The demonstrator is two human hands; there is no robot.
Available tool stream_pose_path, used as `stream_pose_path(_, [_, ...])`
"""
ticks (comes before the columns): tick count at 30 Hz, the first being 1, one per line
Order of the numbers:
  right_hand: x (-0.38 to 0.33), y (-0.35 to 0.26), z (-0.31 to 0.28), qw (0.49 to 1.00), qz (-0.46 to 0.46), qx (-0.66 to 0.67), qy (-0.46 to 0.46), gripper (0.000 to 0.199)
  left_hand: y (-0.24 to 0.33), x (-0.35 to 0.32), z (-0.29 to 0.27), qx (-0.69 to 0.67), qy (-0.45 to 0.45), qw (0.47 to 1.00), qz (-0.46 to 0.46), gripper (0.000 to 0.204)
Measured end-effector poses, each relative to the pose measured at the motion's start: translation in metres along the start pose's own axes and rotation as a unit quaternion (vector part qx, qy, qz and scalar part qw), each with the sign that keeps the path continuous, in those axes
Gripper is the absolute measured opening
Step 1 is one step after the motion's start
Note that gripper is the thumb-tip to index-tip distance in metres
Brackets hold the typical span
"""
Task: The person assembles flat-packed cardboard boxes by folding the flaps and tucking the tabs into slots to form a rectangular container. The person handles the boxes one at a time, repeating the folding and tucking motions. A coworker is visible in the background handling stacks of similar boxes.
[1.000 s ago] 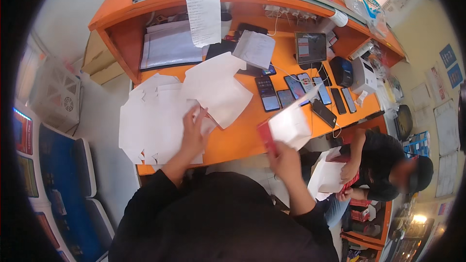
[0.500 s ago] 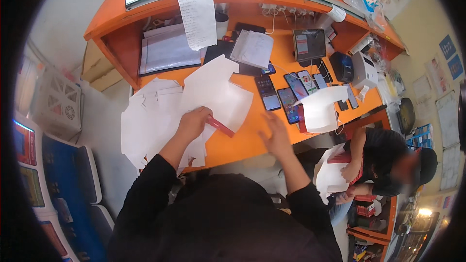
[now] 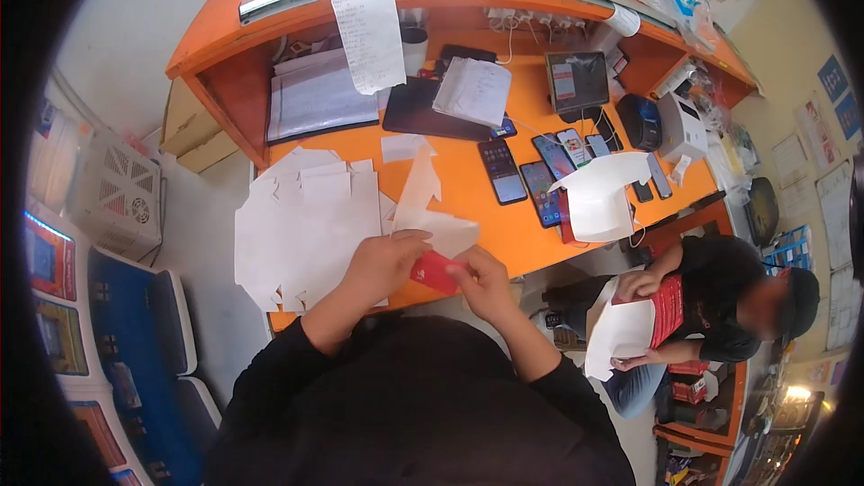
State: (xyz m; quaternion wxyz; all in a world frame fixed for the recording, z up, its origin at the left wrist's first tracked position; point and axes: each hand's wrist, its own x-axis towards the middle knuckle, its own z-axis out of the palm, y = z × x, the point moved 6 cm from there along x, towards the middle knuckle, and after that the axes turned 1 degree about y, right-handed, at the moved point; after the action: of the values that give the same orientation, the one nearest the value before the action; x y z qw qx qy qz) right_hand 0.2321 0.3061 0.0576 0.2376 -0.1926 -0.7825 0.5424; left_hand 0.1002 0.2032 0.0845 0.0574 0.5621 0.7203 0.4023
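Both my hands hold one partly folded cardboard box blank (image 3: 454, 232), white on its inner face and red outside, at the front edge of the orange desk. My left hand (image 3: 389, 261) is closed on its left side, fingers over the fold. At the red panel's right end, my right hand (image 3: 486, 283) pinches the card between thumb and fingers. The blank is tilted, with a pale flap standing up behind my left hand. Beside my left hand lies a stack of flat white blanks (image 3: 310, 216). A partly folded white box (image 3: 601, 202) stands to the right.
Several phones (image 3: 502, 173) lie on the orange desk (image 3: 441, 155), near a tablet (image 3: 578, 81) and a small printer (image 3: 682, 121). Papers (image 3: 472, 90) and a handwritten sheet (image 3: 369, 36) are at the back. A co-worker (image 3: 720, 306) at right holds another white-and-red blank (image 3: 621, 328).
My right hand has come left and down onto the blank, which has moved nearer me and turned to show its red face. The co-worker's blank has turned too.
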Motion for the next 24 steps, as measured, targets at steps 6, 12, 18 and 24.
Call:
stream_pose_path(6, [-0.048,0.019,0.011,0.982,0.162,0.083,-0.057,0.013,0.039,-0.023,0.008,0.095,-0.081,0.992,0.013,0.021])
stream_pose_path(12, [-0.047,-0.019,-0.002,0.974,0.125,-0.132,-0.135,0.031,0.042,-0.035,0.022,-0.044,-0.042,0.997,0.050,0.027])
stream_pose_path(18, [-0.057,-0.010,0.000,0.982,0.162,0.019,-0.091,0.022,0.049,-0.045,0.008,-0.142,0.105,0.980,0.086,0.036])
stream_pose_path(24, [-0.059,-0.043,-0.006,0.990,0.080,0.042,-0.110,0.019,0.053,-0.044,-0.004,-0.255,-0.005,0.961,-0.105,0.044])
